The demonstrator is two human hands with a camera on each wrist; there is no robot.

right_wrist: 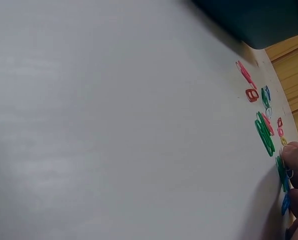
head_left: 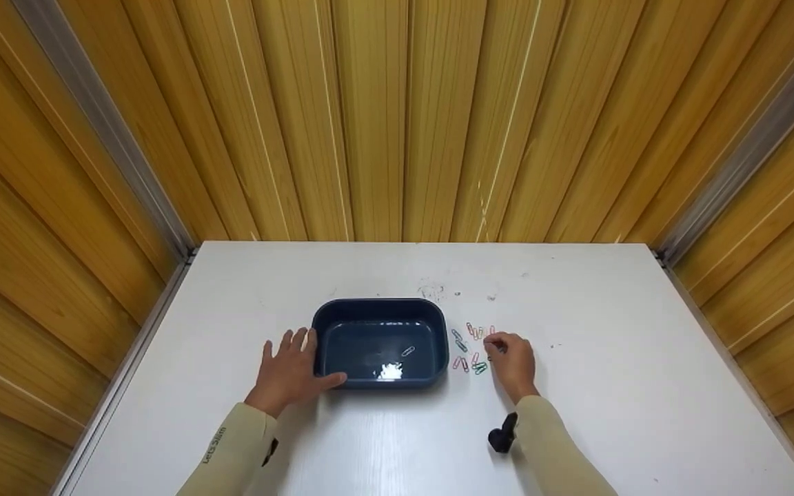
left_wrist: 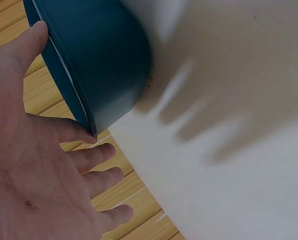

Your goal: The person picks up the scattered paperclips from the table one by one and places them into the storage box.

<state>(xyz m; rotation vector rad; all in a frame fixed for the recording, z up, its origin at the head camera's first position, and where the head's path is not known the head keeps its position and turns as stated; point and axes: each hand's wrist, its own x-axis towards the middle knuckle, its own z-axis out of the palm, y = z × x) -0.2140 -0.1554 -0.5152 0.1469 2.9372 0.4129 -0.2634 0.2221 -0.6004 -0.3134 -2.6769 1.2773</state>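
A dark blue rectangular basin (head_left: 381,384) stands on the white table, with a pale paper clip (head_left: 408,351) lying inside it. My left hand (head_left: 290,372) rests at the basin's left side, its fingers fairly straight and spread. In the left wrist view the thumb and index finger touch the basin's rim (left_wrist: 69,75). Right of the basin lie several coloured paper clips (head_left: 461,344), among them green clips (right_wrist: 264,134) and a red clip (right_wrist: 252,95). Over the right side of these clips my right hand (head_left: 513,362) pinches a small paper clip (right_wrist: 289,173), mostly hidden by the fingers.
The white table (head_left: 597,413) reaches back to a wood-patterned wall (head_left: 369,124), with similar walls on both sides. Small dark marks (head_left: 431,288) dot the tabletop behind the basin. A black device (head_left: 502,435) sits at the right wrist.
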